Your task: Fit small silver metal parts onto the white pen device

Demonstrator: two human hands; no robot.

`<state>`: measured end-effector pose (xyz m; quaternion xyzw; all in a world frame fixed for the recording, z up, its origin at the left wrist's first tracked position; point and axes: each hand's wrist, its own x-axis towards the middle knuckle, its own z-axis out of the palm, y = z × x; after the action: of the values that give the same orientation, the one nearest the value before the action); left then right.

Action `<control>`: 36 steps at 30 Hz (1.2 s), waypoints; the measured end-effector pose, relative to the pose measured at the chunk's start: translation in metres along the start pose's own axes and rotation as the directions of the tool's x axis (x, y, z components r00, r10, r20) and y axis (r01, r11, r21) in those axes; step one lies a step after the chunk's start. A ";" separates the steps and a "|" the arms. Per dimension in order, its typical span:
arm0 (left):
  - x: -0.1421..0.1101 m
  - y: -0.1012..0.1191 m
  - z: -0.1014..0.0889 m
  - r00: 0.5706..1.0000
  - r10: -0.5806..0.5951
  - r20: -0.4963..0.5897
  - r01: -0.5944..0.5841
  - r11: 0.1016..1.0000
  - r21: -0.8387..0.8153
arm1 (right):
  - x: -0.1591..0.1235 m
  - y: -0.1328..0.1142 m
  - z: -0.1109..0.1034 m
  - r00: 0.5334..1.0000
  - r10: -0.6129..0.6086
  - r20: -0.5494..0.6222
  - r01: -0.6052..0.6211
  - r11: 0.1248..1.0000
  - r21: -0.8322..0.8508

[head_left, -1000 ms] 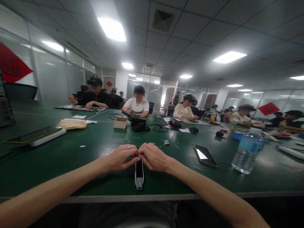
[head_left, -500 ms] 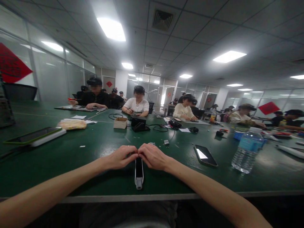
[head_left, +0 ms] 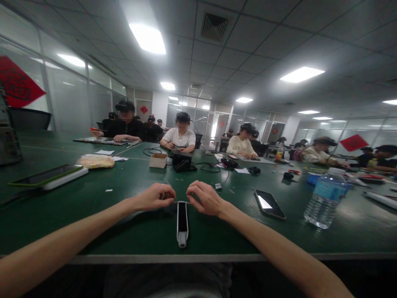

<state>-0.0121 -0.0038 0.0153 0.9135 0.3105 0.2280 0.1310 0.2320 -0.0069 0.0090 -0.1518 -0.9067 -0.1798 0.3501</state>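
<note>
Left hand (head_left: 153,198) and right hand (head_left: 204,199) stand apart, curled, either side of the top end of a slim device (head_left: 182,219). Any grip on it cannot be confirmed.

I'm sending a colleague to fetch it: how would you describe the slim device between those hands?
Start at the near edge of the long green workbench, directly in front of the wearer. A slim black-and-silver device lies lengthwise there, just below the left hand and right hand. Unlike the wider smartphone to its right, it is narrow with a silver end.
</note>
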 end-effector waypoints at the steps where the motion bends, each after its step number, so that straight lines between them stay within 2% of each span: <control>1: 0.000 -0.004 -0.001 1.000 0.022 0.007 -0.022 0.999 0.034 | -0.001 0.002 0.000 1.000 0.011 0.012 -0.011 1.000 -0.012; 6: 0.000 -0.011 -0.004 0.996 0.064 0.058 -0.071 0.990 0.126 | -0.005 0.011 0.004 0.980 0.096 0.175 -0.085 0.994 -0.071; 10: 0.000 -0.004 -0.006 0.994 0.023 0.111 -0.042 0.985 0.165 | -0.007 0.013 0.006 0.937 0.162 0.308 -0.139 0.986 -0.097; 17: 0.001 -0.005 -0.004 0.992 -0.018 0.122 -0.005 0.982 0.188 | -0.006 0.010 0.004 0.859 0.223 0.460 -0.199 0.975 -0.102; 29: 0.001 -0.002 -0.001 0.989 -0.047 0.143 0.023 0.986 0.168 | 0.000 0.003 0.002 0.790 0.237 0.566 -0.179 0.971 -0.158; 36: 0.002 0.005 0.000 0.987 -0.093 0.132 0.072 0.985 0.158 | -0.001 0.003 0.004 0.802 0.210 0.560 -0.158 0.977 -0.141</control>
<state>-0.0084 -0.0059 0.0181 0.9208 0.3549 0.1339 0.0912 0.2315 -0.0027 0.0058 -0.3010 -0.9420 -0.1307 0.0709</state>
